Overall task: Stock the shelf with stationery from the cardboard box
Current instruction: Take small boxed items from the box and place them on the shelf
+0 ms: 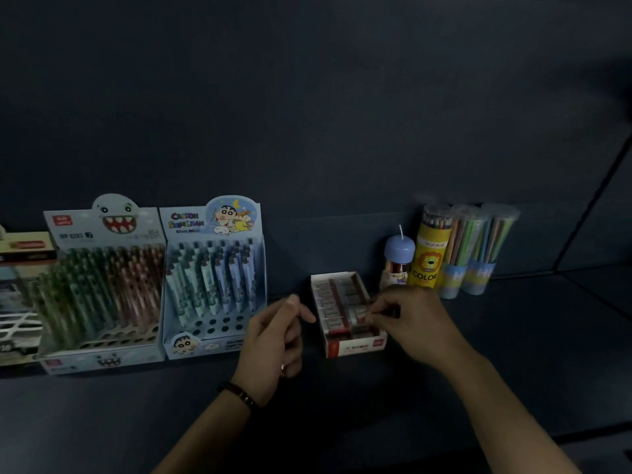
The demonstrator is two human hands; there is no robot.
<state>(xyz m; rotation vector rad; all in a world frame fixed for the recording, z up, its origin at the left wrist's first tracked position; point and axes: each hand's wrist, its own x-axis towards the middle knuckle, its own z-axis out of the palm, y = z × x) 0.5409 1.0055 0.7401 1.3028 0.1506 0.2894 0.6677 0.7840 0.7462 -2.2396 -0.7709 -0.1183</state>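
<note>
A small open eraser box (pixel 355 345) with a red and white front sits on the dark shelf (pixel 376 405), filled with rows of wrapped erasers. My right hand (pixel 415 323) reaches over the box's right side and pinches one eraser (pixel 362 314) between thumb and fingertips. My left hand (pixel 273 343), with a dark bracelet at the wrist, hovers just left of the box with loosely curled fingers and holds nothing. The cardboard box is out of view.
Two pen display boxes stand at the left: a monster-face one (pixel 102 285) and a Crayon Shin-chan one (pixel 215 278). Behind the eraser box stand a blue-capped tube (pixel 398 258), a yellow lion colour-pencil tube (pixel 429 248) and two clear pencil tubes (pixel 478 248). More packages lie at far left (pixel 20 289).
</note>
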